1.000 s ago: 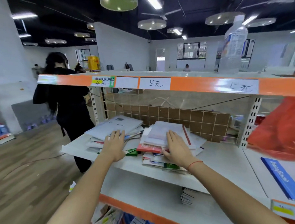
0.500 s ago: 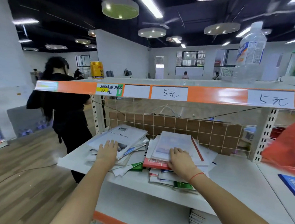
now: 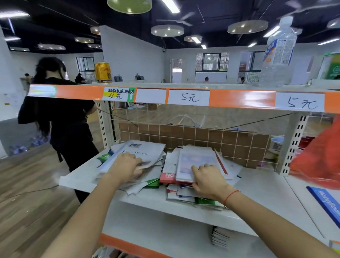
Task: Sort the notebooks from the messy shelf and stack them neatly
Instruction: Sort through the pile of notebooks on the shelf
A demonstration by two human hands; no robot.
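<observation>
Two messy piles of notebooks lie on the white middle shelf [image 3: 255,187]. The left pile is topped by a grey-white notebook [image 3: 144,149] with printed words. My left hand [image 3: 126,166] sits on its near part, fingers curled round the edge of the top notebooks. The right pile has a pale pink-blue notebook [image 3: 195,159] on top, with a red-covered notebook [image 3: 167,174] under it. My right hand [image 3: 206,180] holds the near edge of that pale notebook, fingers on top and thumb at the side. Lower notebooks stick out at odd angles.
A person in black [image 3: 67,117] stands left of the shelf. A red plastic bag [image 3: 326,153] and a blue notebook [image 3: 332,209] are at the right. A wire grid [image 3: 185,136] backs the shelf. A water bottle [image 3: 278,52] and a can [image 3: 103,72] stand on top.
The view has moved closer to the shelf. Both hands lay flat on the piles before; now their fingers are curled round the top notebooks' near edges.
</observation>
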